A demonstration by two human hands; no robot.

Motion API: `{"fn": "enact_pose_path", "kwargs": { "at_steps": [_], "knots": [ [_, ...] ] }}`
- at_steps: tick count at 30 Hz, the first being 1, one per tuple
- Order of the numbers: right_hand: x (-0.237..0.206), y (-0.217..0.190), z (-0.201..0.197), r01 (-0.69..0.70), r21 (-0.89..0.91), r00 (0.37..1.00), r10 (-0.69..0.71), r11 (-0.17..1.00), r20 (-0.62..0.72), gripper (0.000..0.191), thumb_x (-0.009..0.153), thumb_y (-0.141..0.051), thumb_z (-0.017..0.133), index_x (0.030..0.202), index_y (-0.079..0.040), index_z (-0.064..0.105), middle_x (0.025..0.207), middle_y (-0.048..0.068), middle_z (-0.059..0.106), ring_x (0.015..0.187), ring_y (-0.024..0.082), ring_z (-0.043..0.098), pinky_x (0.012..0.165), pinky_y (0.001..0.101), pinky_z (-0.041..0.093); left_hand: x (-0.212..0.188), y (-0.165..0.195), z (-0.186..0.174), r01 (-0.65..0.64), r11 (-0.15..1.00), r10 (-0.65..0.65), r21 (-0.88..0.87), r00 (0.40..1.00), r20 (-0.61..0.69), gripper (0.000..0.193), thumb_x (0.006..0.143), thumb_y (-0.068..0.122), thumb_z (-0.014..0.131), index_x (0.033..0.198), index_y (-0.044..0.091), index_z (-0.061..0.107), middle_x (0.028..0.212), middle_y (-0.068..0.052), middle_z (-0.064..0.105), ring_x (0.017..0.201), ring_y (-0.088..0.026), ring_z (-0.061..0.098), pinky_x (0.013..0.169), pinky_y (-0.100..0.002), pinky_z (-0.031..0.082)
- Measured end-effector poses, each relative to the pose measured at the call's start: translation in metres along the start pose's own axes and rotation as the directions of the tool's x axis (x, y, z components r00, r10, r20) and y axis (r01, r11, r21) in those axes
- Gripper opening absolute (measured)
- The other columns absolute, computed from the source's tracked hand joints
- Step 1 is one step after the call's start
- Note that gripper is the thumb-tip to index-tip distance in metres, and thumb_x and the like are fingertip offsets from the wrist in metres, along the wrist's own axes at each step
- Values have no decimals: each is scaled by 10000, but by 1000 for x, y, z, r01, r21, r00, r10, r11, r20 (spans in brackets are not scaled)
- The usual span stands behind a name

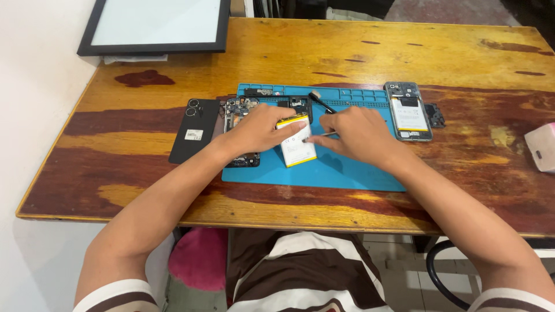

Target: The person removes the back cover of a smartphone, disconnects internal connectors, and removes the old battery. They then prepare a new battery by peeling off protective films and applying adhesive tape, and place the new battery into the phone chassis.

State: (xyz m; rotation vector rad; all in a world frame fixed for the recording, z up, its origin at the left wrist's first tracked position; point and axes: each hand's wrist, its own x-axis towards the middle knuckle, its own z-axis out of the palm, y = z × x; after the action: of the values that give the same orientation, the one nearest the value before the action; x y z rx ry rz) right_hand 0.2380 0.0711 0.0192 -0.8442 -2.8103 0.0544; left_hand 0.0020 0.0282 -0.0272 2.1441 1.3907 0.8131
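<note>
Centre of frame, on the blue mat (pixel 324 173): the left hand (pixel 260 130) pinches a white battery (pixel 298 147) lifted off the opened phone (pixel 240 115); the right hand (pixel 358 134) pinches a thin metal tool (pixel 324 135) against it. Risk: a slipped tip could puncture or bend the battery.

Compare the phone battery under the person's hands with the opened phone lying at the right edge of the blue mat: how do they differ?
The loose battery lies bare on the blue mat, touched by the left hand and right hand; the opened phone lies untouched. The loose battery is tilted; the opened phone lies nearly straight, partly off the mat. The opened phone has a grey frame; the loose battery has none. Both show white faces with yellow edging.
</note>
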Motion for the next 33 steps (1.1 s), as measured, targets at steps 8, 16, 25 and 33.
{"fn": "enact_pose_path", "kwargs": {
  "at_steps": [8, 16, 25, 33],
  "knots": [
    [0, 2, 4, -21, 10, 1000, 21, 1000, 18, 429, 869, -500, 752, 784, -82, 699, 643, 126, 695, 623, 364, 675, 542, 483, 501, -1, -2, 1, -49, 999, 49, 3, 998, -38, 427, 1013, 410, 602, 817, 41, 688, 644, -130, 697, 469, -227, 613, 444, -379, 430],
    [1, 8, 7, 33, 21, 999, -33, 999, 10, 449, 828, -536, 750, 721, -102, 705, 607, 93, 697, 580, 354, 665, 531, 471, 494, -1, 2, -3, -48, 998, 49, 26, 998, -32, 417, 1025, 405, 606, 848, 39, 699, 656, -128, 700, 485, -220, 627, 459, -374, 440],
    [4, 56, -25, -208, 311, 957, 127, 927, 261, 417, 833, -394, 799, 661, -35, 674, 544, 59, 663, 462, 155, 565, 464, 359, 422, -3, 3, -2, 13, 951, 19, -308, 995, 100, 347, 1013, 355, 637, 1048, 23, 729, 840, -77, 757, 739, -96, 663, 622, -292, 532],
    [6, 56, -23, -230, 271, 933, 133, 935, 335, 247, 878, -326, 758, 843, -83, 783, 568, 52, 686, 477, 159, 577, 479, 340, 428, -2, 2, -6, 50, 916, 18, -399, 986, 164, 343, 981, 343, 676, 1074, 23, 757, 885, -56, 764, 794, -64, 622, 657, -271, 514]
  ]
}}
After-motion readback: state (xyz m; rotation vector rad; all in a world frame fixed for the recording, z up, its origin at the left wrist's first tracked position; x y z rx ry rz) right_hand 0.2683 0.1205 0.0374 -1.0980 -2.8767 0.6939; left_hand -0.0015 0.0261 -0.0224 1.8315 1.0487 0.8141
